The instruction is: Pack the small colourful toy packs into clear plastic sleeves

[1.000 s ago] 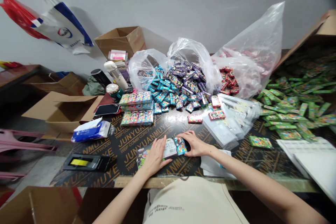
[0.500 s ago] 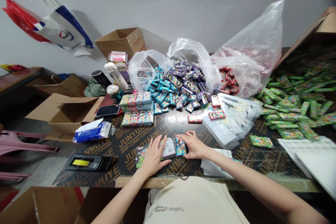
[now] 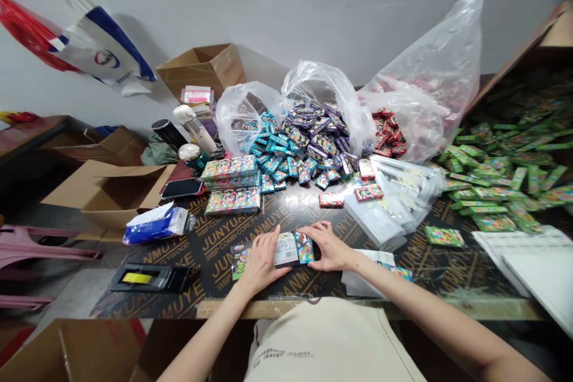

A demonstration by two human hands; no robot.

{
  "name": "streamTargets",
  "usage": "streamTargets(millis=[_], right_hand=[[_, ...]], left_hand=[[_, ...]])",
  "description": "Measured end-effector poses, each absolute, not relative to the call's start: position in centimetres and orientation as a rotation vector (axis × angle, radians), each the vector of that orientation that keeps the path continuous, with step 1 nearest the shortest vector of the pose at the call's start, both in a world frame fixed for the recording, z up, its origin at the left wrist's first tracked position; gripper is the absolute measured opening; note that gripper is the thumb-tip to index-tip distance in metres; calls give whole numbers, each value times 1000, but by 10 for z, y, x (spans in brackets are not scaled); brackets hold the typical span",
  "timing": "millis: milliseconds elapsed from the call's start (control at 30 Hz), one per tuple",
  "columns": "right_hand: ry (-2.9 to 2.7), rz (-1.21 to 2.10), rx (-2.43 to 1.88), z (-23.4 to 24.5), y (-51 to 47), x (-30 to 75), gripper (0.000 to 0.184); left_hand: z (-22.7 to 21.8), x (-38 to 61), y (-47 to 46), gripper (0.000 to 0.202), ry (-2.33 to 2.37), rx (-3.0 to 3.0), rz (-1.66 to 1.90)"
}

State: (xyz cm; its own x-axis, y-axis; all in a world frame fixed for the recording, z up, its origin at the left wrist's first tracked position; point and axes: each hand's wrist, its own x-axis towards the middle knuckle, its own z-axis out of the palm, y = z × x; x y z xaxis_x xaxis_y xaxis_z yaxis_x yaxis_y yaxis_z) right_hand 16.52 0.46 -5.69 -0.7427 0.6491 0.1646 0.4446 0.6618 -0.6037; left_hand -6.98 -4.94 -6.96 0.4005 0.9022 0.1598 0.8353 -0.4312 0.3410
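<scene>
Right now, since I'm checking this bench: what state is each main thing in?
Black rectangular phone, screen dark
Brown cardboard box by phone, open
Clear plastic bag of purple boxes, open
Multicoloured small packs, stacked
Dark printed packet, partly under left hand
Small blue box, held by right hand

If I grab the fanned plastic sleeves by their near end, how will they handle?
The plastic sleeves look thin and translucent, so they'd probably sag rather than hold flat. Their glossy, overlapping faces suggest they may slide over one another. The red packet on their left side seems loose and might shift or slip off.
</scene>
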Motion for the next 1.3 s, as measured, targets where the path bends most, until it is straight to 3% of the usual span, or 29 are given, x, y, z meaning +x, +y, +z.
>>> streamTargets(millis=[133, 267, 333, 500, 667, 767, 867, 967, 1067, 1167, 1300], right_hand=[[-2510, 854, -747, -63, 12, 165, 85], [-2324, 791, -912, -69, 13, 162, 98], [-2269, 778, -959, -66, 14, 159, 92], [-2462, 696, -871, -43, 26, 143, 55], [-2731, 401, -637, -32, 52, 120, 55], [-2564, 279, -949, -29, 98, 121, 50], [-2477, 114, -1193, -23, 156, 135, 74], [-2579, 108, -1190, -20, 184, 146, 82], [-2589, 129, -1144, -20, 165, 141, 81], [-2648, 201, -955, -16, 116, 127, 80], [-2617, 591, -733, -7, 60, 119, 84]], left_hand=[[-69, -65, -47, 96, 1494, 2447, 454], [-64, -70, -38, 98, 1616, 2383, 542], [-62, -74, -32, 99, 1658, 2354, 586], [-60, -74, -24, 100, 1659, 2346, 611], [-60, -73, -20, 95, 1777, 2292, 657], [-60, -76, -21, 94, 1837, 2250, 593], [-60, -78, -22, 96, 1721, 2294, 456], [-61, -76, -20, 94, 1620, 2278, 405], [-59, -67, -15, 79, 1627, 2033, 666], [-51, -47, -7, 65, 1443, 1425, 1058], [-37, -15, 3, 52, 1080, 754, 1193]])
